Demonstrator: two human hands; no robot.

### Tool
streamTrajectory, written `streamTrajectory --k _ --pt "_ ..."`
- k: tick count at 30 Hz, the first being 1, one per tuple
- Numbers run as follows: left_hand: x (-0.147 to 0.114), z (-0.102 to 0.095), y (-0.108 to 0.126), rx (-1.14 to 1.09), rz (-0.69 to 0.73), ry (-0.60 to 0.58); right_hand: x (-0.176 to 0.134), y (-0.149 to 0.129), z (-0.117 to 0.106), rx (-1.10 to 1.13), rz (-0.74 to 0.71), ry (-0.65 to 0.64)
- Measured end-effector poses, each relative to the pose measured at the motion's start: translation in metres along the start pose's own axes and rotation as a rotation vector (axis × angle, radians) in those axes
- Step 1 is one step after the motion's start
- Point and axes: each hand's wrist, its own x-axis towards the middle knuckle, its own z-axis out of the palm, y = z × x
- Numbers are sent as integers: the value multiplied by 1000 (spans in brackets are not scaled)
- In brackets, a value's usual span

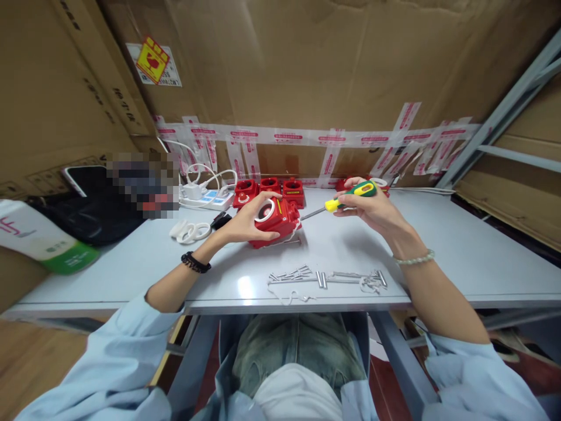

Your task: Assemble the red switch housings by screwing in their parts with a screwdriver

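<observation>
a: grey table, cardboard behind. the left hand clasps the red box, centre.
b: the right hand grasps the screwdriver; its tip could slip off sideways.

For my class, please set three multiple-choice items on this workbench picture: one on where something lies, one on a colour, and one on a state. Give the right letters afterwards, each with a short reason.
1. Where do the loose screws lie?
A. On the table near its front edge
B. Inside the red housing
C. On the floor

2. What colours is the handle of the screwdriver?
A. Blue and white
B. Green and yellow
C. Black all over

3. What is the left hand doing?
A. Resting flat on the table
B. Holding a phone
C. Gripping the red housing

Answers:
1 A, the screws lie in a row just before the table's near edge.
2 B, the grip in the right hand is green with yellow.
3 C, its fingers wrap around the red housing.
</observation>
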Motion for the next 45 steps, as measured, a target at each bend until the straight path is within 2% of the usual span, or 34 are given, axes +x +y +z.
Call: streamTrajectory --k 5,11,18,24,27,29,31,33,34,37,45 --pt "1 -1 2 9 2 6 0 0 0 41 -26 -39" --pt "1 -1 1 23 14 14 7 9 7 3 -67 103" --pt "1 -1 1 92 18 29 5 8 6 112 -63 37" --pt "1 0 1 117 53 59 9 4 6 118 -216 214" --pt "2 1 2 129 66 67 7 10 12 -45 -335 290" --pt "2 2 3 137 89 73 4 18 18 -281 -359 200" --pt "2 4 5 150 122 77 1 26 25 -511 -297 -11" --pt "1 5 6 160 151 83 -1 34 31 -642 -214 -182" --pt "1 6 6 163 160 84 -1 38 32 -673 -185 -222" --pt "2 8 7 166 177 90 0 46 35 -712 -168 -241" --pt "3 15 11 258 175 84 -4 44 41 -865 -278 -180"
